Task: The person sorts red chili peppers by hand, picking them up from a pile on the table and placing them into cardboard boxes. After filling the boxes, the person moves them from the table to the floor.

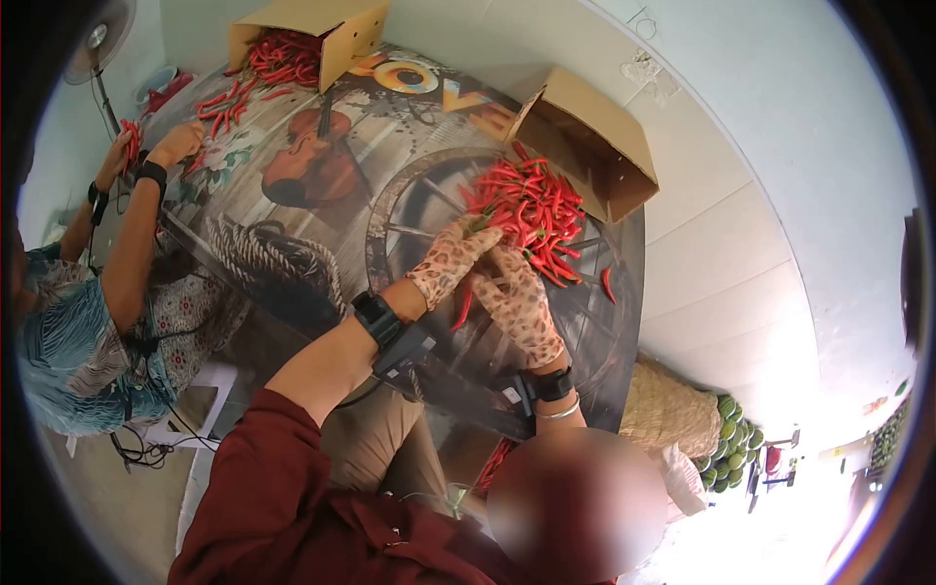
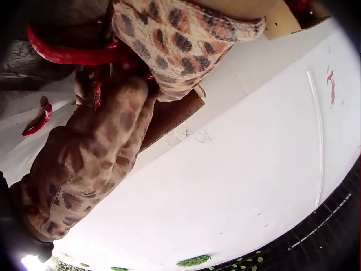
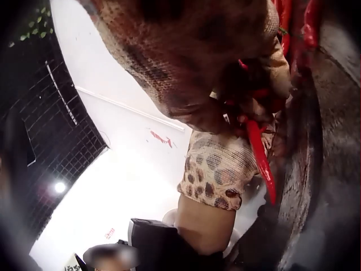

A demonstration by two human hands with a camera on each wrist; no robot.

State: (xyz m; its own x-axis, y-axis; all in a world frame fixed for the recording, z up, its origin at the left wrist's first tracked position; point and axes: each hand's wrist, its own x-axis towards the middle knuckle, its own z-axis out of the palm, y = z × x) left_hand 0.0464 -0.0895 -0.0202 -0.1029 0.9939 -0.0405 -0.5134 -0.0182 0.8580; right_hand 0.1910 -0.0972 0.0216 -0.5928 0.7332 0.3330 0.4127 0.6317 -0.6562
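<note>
Both hands wear leopard-spotted gloves and meet at the near edge of a heap of red chili peppers on the table. My left hand grips red chilies; one chili sticks out from it in the left wrist view. In the right wrist view a chili points down from between the hands. My right hand has its fingers curled against the left, pinching at the chilies there. The gloves partly hide the fingertips. A loose chili lies right of the heap.
An open cardboard box lies on its side behind the heap. Another box spills chilies at the far left. At left, another person handles chilies. The printed table borders a wall; watermelons lie beyond at right.
</note>
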